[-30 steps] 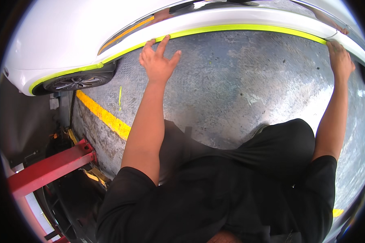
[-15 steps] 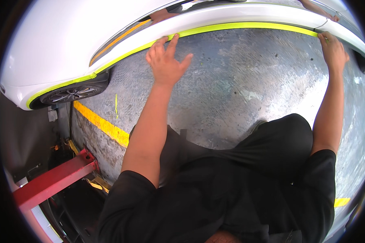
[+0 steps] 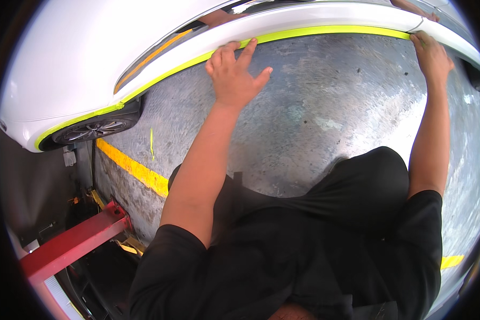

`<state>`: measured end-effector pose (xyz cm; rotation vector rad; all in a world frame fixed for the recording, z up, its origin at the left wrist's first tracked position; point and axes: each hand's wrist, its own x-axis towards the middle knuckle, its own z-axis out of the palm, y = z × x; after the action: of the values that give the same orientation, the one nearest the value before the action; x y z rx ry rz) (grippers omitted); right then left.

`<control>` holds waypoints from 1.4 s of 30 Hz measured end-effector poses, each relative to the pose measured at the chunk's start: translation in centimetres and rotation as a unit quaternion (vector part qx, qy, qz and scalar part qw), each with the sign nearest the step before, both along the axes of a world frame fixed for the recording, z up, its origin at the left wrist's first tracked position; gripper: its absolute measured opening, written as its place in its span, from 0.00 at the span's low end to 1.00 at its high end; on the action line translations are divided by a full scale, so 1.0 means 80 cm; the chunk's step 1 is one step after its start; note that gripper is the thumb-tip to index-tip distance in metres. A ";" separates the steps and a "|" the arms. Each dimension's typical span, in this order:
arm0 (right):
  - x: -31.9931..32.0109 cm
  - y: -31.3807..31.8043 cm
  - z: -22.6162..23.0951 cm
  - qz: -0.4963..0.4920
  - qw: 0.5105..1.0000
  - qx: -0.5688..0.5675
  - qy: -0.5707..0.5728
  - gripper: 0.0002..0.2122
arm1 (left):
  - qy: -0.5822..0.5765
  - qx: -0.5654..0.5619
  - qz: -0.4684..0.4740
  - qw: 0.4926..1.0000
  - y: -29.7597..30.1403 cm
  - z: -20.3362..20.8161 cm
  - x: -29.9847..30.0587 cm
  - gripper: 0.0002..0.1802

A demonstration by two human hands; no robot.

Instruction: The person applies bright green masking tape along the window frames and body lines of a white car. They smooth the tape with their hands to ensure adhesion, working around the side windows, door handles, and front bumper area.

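Observation:
Along the lower edge of a white car (image 3: 64,64) runs a bright yellow-green strip of tape (image 3: 325,30), which also follows the wheel arch at the left. My left hand (image 3: 236,77) is open, its fingers spread and the fingertips on the strip, thumb out to the right. At the strip's right end, my right hand (image 3: 433,57) has its thumb and fingers closed on the tape, close to a seam in the white panel. Whether the tape sticks to the panel right at those fingers is hidden.
A dark wheel (image 3: 96,129) is below the arch at the left. Beneath the car edge lies worn grey floor (image 3: 298,106) with a yellow line (image 3: 133,167) and a thin yellow-green scrap (image 3: 151,144). A red metal beam (image 3: 77,240) juts in at lower left.
My left hand has slid rightward along the strip, its fingertips still on it. My right hand stays at the strip's right end. The whole view has shifted slightly.

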<state>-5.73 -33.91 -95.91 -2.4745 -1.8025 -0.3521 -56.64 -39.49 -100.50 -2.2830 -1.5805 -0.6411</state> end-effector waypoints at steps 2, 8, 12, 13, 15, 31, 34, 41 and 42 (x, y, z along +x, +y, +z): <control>0.000 0.002 0.002 0.002 1.000 -0.001 0.002 0.17 | 0.019 -0.003 0.003 1.000 0.001 0.002 0.013 0.44; -0.005 -0.001 0.003 0.005 1.000 0.012 -0.011 0.16 | 0.020 -0.001 -0.016 1.000 0.007 0.001 0.034 0.44; -0.002 -0.002 -0.004 0.016 0.999 0.042 -0.016 0.15 | 0.033 -0.010 -0.025 0.999 0.012 0.004 0.051 0.44; 0.000 -0.001 -0.007 0.023 0.998 0.048 -0.015 0.15 | 0.031 -0.008 -0.026 0.999 0.013 0.003 0.056 0.44; 0.004 0.000 -0.011 0.035 0.997 0.061 -0.016 0.15 | 0.029 -0.007 -0.033 0.999 0.015 0.002 0.066 0.45; -0.016 -0.007 -0.009 0.019 0.996 0.087 0.013 0.11 | 0.054 -0.057 -0.055 0.995 0.018 0.015 0.129 0.47; -0.019 -0.009 -0.006 0.016 0.996 0.079 0.030 0.12 | 0.053 -0.062 -0.065 0.995 0.020 0.016 0.143 0.48; -0.007 -0.001 -0.021 0.001 0.987 0.150 0.050 0.12 | 0.056 -0.066 -0.075 0.993 0.027 0.017 0.167 0.49; -0.009 -0.002 -0.016 0.013 0.985 0.162 0.062 0.11 | 0.058 -0.068 -0.077 0.993 0.027 0.017 0.167 0.49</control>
<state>-6.47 -34.09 -97.22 -2.1967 -1.5844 -0.4386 -43.29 -37.37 -99.16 -2.5107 -1.4448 -0.4383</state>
